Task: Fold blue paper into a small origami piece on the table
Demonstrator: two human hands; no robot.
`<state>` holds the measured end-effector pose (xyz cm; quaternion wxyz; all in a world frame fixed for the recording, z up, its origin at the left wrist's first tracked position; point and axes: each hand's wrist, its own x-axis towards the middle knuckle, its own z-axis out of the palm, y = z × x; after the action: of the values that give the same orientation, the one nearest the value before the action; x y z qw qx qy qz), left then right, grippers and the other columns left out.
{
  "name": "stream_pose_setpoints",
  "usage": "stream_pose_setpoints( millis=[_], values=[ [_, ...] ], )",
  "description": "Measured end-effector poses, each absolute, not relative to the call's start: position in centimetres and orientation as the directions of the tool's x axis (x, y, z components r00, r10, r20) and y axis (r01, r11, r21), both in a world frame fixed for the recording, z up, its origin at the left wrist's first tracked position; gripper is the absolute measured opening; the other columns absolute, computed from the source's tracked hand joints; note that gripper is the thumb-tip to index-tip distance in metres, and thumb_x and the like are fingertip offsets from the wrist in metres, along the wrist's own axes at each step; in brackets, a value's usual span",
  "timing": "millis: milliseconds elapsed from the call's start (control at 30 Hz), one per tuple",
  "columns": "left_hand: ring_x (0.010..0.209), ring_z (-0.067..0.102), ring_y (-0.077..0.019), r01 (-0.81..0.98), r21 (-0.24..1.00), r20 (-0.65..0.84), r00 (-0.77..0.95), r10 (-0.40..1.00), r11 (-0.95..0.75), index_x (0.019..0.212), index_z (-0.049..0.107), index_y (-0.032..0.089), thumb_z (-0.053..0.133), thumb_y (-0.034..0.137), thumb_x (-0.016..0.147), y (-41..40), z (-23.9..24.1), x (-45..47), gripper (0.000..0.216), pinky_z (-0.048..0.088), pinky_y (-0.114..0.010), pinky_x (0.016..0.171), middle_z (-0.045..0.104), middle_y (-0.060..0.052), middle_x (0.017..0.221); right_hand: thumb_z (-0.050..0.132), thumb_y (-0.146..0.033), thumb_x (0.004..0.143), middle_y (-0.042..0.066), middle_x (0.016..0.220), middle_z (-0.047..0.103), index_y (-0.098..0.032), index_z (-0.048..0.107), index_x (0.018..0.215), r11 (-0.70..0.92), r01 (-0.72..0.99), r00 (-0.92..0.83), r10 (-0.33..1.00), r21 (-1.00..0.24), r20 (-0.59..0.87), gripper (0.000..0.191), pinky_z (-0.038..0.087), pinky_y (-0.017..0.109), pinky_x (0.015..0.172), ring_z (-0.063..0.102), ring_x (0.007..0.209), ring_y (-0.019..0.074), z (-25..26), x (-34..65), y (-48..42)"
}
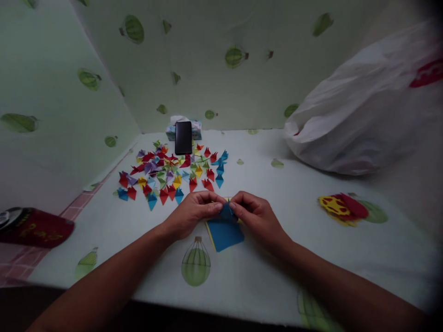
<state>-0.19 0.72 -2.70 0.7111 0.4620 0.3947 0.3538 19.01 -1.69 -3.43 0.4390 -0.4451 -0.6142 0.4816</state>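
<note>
My left hand (194,213) and my right hand (254,214) meet over the table, fingers pinched together on a small blue folded paper piece (226,212). Just beneath and in front of them lies a stack of square paper sheets (224,234), blue on top with a yellow edge showing. Beyond my hands spreads a heap of several small folded paper pieces (171,173) in red, blue, yellow, green and purple.
A black phone (183,137) leans on a tissue box (197,131) at the back. A large white plastic bag (363,106) fills the right side. A dark red can (32,227) lies at the left edge. The tablecloth (294,258) bears balloon prints.
</note>
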Motion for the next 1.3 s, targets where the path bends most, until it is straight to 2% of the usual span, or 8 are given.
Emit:
stream_pose_setpoints(
  millis=[367, 933, 1300],
  values=[
    [0.075, 0.06, -0.0115, -0.08, 0.966, -0.187, 0.441, 0.878, 0.245, 0.085, 0.075, 0.016, 0.082, 0.031, 0.072, 0.57, -2.57, -0.19, 0.021, 0.047, -0.025, 0.073, 0.069, -0.002, 0.083, 0.059, -0.033, 0.088, 0.0, 0.065, 0.056, -0.018, 0.06, 0.073, 0.258, 0.196, -0.223, 0.951, -0.946, 0.213, 0.021, 0.038, 0.026, 0.058, 0.048, 0.061, 0.0128, -3.38, 18.95, -1.76],
    [0.076, 0.063, -0.0129, -0.122, 0.949, -0.205, 0.463, 0.862, 0.291, 0.084, 0.072, 0.015, 0.079, 0.031, 0.075, 0.4, -2.65, -0.11, 0.019, 0.052, -0.029, 0.078, 0.068, -0.003, 0.082, 0.057, -0.032, 0.09, -0.001, 0.066, 0.054, -0.019, 0.057, 0.072, 0.295, 0.217, -0.265, 0.935, -0.931, 0.235, 0.021, 0.038, 0.027, 0.059, 0.047, 0.063, 0.0129, -3.42, 19.01, -1.73],
    [0.072, 0.061, -0.0118, -0.093, 0.962, -0.187, 0.457, 0.87, 0.256, 0.081, 0.071, 0.015, 0.079, 0.031, 0.074, 0.49, -2.62, -0.19, 0.019, 0.05, -0.027, 0.074, 0.067, -0.002, 0.079, 0.056, -0.031, 0.089, 0.0, 0.067, 0.054, -0.019, 0.057, 0.072, 0.304, 0.23, -0.295, 0.927, -0.924, 0.232, 0.021, 0.037, 0.027, 0.059, 0.046, 0.062, 0.0126, -3.39, 18.99, -1.68]
  ],
)
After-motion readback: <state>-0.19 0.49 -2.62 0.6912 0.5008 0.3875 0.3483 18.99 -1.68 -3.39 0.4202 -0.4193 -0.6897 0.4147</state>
